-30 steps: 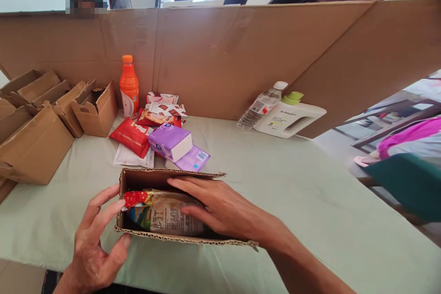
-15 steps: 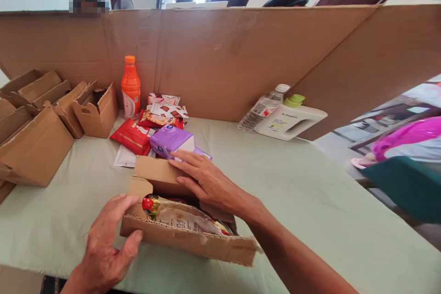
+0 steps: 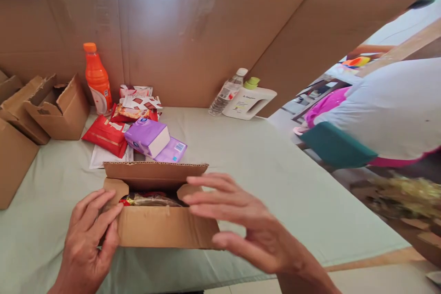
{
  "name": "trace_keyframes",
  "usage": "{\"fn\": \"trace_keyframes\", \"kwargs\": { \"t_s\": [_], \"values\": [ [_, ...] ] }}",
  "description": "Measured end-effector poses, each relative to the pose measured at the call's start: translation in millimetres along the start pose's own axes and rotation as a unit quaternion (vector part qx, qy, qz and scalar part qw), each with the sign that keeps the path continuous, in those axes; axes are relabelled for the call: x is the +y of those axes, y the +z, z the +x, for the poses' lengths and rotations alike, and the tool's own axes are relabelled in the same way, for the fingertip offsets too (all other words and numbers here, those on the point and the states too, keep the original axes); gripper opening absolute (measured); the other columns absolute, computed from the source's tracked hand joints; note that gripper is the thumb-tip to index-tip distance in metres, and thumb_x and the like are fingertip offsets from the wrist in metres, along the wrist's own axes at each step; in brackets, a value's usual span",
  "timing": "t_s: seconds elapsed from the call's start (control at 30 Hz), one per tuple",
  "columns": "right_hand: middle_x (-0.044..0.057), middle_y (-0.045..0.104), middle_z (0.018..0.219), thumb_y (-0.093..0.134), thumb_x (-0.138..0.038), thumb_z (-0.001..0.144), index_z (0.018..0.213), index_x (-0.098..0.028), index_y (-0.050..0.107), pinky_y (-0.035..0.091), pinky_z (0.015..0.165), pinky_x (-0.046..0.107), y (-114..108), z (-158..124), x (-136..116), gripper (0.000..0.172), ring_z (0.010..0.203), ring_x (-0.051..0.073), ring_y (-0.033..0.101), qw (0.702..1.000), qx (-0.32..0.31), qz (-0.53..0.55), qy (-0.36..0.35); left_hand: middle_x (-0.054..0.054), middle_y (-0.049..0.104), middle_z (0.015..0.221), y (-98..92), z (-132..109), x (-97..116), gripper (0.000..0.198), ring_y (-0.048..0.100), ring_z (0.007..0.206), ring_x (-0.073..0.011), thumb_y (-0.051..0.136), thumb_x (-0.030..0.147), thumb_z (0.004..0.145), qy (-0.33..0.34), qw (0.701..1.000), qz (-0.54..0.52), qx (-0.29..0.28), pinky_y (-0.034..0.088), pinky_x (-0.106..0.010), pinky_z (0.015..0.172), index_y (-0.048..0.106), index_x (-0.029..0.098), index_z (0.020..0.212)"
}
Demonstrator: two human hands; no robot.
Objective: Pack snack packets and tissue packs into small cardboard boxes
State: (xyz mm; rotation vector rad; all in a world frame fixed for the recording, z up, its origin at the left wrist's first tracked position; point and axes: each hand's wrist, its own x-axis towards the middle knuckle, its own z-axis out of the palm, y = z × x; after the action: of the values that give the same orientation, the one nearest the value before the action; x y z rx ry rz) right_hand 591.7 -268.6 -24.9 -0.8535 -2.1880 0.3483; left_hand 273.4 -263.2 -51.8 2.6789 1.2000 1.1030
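An open cardboard box (image 3: 165, 227) stands near the table's front edge, its front flap hanging outward and its back flap raised. Inside lie snack packets (image 3: 155, 199) in brown, red and yellow wrapping, partly hidden by the flaps. My left hand (image 3: 91, 234) rests against the box's left end, its fingers on the corner and side flap, with no object enclosed. At the right end, my right hand (image 3: 241, 220) is spread, fingertips by the right side flap; whether they touch it is unclear.
Behind the box lie a purple tissue pack (image 3: 146, 137), a red packet (image 3: 106, 135) and other packets. An orange bottle (image 3: 97, 80), clear bottle (image 3: 227, 93) and white jug (image 3: 248, 102) stand by the cardboard partition (image 3: 186, 46). More boxes (image 3: 60, 110) are left; a person (image 3: 396, 105) is right.
The view has turned right. My right hand has moved from the back flap to the box's right end. The box now sits squarer, with its front flap lowered outward and back flap upright.
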Motion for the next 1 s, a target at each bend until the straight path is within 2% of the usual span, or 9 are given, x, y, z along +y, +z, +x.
{"fn": "trace_keyframes", "kwargs": {
  "t_s": [0.07,0.17,0.3,0.37,0.43,0.57,0.67,0.87,1.0],
  "values": [
    [0.007,0.079,0.112,0.061,-0.027,0.097,0.121,-0.021,0.069,0.046,0.109,0.049,12,-4,-5,0.026,0.121,0.026,0.067,0.999,-0.049,-0.01,0.01,-0.011,0.059,0.133,0.0,0,-1,0.029,0.047,0.132,-0.0261,0.047,0.005,0.096,0.01,1.0,0.001,-0.011,0.039,-0.04,0.109,0.064,0.015,0.117],
    [0.006,0.079,0.107,0.059,-0.023,0.098,0.118,-0.02,0.068,0.046,0.109,0.047,25,-8,-6,0.022,0.102,0.021,0.073,0.999,-0.049,-0.004,0.008,-0.012,0.06,0.133,1.6,-1,-2,0.027,0.045,0.133,-0.0293,0.048,0.006,0.095,0.01,1.0,-0.001,-0.015,0.041,-0.044,0.108,0.064,0.015,0.115],
    [0.009,0.075,0.12,0.061,-0.015,0.092,0.123,-0.023,0.066,0.053,0.098,0.045,20,-5,-6,0.032,0.111,0.024,0.069,0.994,0.078,-0.071,-0.017,-0.012,0.061,0.131,5.1,-2,-1,0.027,0.046,0.132,-0.0293,0.048,0.006,0.095,0.0,1.0,0.003,0.0,0.042,-0.044,0.107,0.064,0.015,0.115],
    [0.013,0.066,0.136,0.061,-0.014,0.092,0.138,-0.025,0.059,0.051,0.1,0.048,13,-1,-6,0.047,0.124,0.028,0.062,0.977,0.173,-0.122,0.026,-0.011,0.061,0.13,7.1,-3,0,0.027,0.046,0.132,-0.0286,0.048,0.006,0.095,-0.001,1.0,0.004,0.012,0.042,-0.042,0.107,0.065,0.016,0.114],
    [0.016,0.061,0.142,0.061,-0.021,0.095,0.149,-0.023,0.048,0.05,0.101,0.05,9,3,-7,0.056,0.129,0.031,0.059,0.966,0.207,-0.142,0.068,-0.01,0.062,0.128,9.9,-4,1,0.027,0.047,0.131,-0.0276,0.048,0.007,0.096,-0.004,1.0,0.005,0.028,0.043,-0.042,0.107,0.064,0.017,0.114],
    [0.012,0.074,0.116,0.055,-0.041,0.1,0.135,-0.021,0.059,0.054,0.092,0.046,20,-2,-9,0.04,0.108,0.028,0.069,0.993,0.073,-0.092,0.0,-0.011,0.06,0.123,17.2,-9,5,0.034,0.056,0.12,-0.0225,0.054,0.014,0.096,-0.055,0.991,-0.003,0.121,0.047,-0.037,0.102,0.054,0.015,0.13],
    [0.012,0.075,0.12,0.051,-0.046,0.102,0.127,-0.02,0.063,0.051,0.098,0.047,35,-17,-11,0.038,0.116,0.028,0.067,0.995,0.026,-0.092,-0.018,-0.015,0.054,0.13,20.2,-13,7,0.045,0.054,0.124,-0.0238,0.062,0.019,0.093,-0.092,0.979,0.015,0.179,0.047,-0.04,0.104,0.049,0.016,0.136],
    [0.015,0.067,0.137,0.058,-0.045,0.099,0.144,-0.017,0.051,0.042,0.112,0.048,32,-29,-14,0.053,0.134,0.026,0.056,0.995,-0.029,-0.095,0.009,-0.012,0.058,0.136,17.3,-14,-3,0.032,0.053,0.131,-0.0278,0.049,0.01,0.096,-0.032,0.995,-0.015,0.093,0.047,-0.047,0.105,0.061,0.022,0.122],
    [0.016,0.067,0.133,0.072,-0.05,0.086,0.128,-0.015,0.065,0.043,0.109,0.049,15,-5,-21,0.054,0.123,0.028,0.061,0.985,-0.131,-0.102,0.043,-0.009,0.059,0.135,16.7,-15,-11,0.034,0.055,0.128,-0.0264,0.05,0.01,0.095,-0.038,0.994,-0.046,0.092,0.045,-0.046,0.108,0.063,0.025,0.122]
  ]
}}
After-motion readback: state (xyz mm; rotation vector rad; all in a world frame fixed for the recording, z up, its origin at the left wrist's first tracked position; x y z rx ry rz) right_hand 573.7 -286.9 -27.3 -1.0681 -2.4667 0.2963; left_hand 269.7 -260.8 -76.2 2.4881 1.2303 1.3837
